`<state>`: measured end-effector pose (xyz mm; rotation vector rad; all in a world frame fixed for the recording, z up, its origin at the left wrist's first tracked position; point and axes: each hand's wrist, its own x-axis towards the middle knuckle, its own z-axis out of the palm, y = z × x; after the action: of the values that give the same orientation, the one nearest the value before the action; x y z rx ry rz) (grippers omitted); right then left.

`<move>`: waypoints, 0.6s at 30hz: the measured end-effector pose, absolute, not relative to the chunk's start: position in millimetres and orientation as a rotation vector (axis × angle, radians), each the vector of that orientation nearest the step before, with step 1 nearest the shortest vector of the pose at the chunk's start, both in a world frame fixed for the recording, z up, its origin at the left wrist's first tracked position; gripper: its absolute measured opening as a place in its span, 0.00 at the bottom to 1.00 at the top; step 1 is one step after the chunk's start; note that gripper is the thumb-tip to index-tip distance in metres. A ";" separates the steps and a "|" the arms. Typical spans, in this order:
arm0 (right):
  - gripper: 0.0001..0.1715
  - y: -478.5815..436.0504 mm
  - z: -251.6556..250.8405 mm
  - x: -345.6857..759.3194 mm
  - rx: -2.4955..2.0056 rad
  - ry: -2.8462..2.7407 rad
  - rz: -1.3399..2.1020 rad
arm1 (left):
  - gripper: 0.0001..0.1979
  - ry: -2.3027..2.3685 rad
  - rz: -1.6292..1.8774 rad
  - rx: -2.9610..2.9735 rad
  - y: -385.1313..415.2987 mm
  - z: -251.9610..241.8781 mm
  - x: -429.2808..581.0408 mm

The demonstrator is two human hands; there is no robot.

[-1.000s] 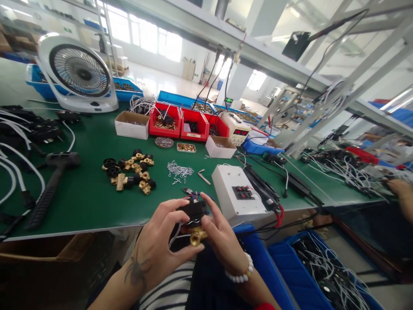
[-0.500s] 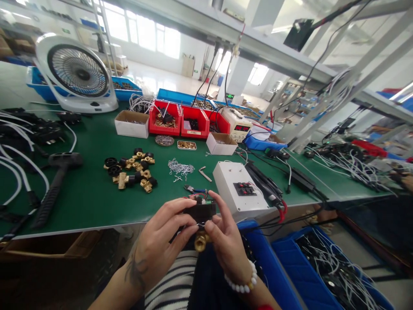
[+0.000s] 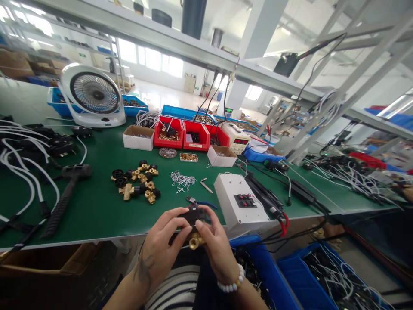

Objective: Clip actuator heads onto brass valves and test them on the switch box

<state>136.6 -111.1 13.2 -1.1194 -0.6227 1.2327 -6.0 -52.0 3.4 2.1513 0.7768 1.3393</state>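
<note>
Both my hands grip one small black box-shaped part with a brass valve fitting (image 3: 195, 241) on its underside. My left hand (image 3: 166, 234) pinches the black part (image 3: 192, 216) from the left. From the right, my right hand (image 3: 214, 237) closes round it, thumb on the near face. My fingers cover much of the part. Just behind it, pliers (image 3: 201, 203) with blue handles lie on the green bench. A pile of metal clips (image 3: 183, 180) and an L-shaped metal tool (image 3: 206, 185) are beyond them.
Brass fittings with black caps (image 3: 138, 183) and a black hammer (image 3: 66, 200) lie to the left. A white switch box (image 3: 238, 206) stands at right. Red bins (image 3: 169, 140), a power supply (image 3: 237, 140) and a fan (image 3: 95, 97) line the back. Blue crates (image 3: 290, 275) sit below right.
Both hands, still holding the black part, have tilted it and shifted slightly left in view. Its top with the wires and green piece shows less. The camera view has tipped upward.
</note>
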 end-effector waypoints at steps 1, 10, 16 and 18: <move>0.38 -108.8 9.9 136.2 -1.128 -0.619 1.240 | 0.02 0.777 1.315 2.153 -50.7 -1.2 -7.4; 0.38 -86.5 -2.2 142.3 -1.455 -1.050 1.008 | 0.16 0.872 1.149 2.006 -32.7 -33.7 -3.4; 0.35 -73.0 -1.2 177.9 -1.823 -1.368 0.541 | 0.15 0.987 1.210 1.815 -22.9 -39.4 -1.2; 0.33 -68.2 -7.4 187.6 -1.934 -1.433 0.411 | 0.15 1.006 1.208 1.767 -20.3 -41.5 -2.6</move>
<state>187.6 -68.2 -7.4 -1.9344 -1.4327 0.4112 -2.6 -20.3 -41.5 1.7673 1.0058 1.2082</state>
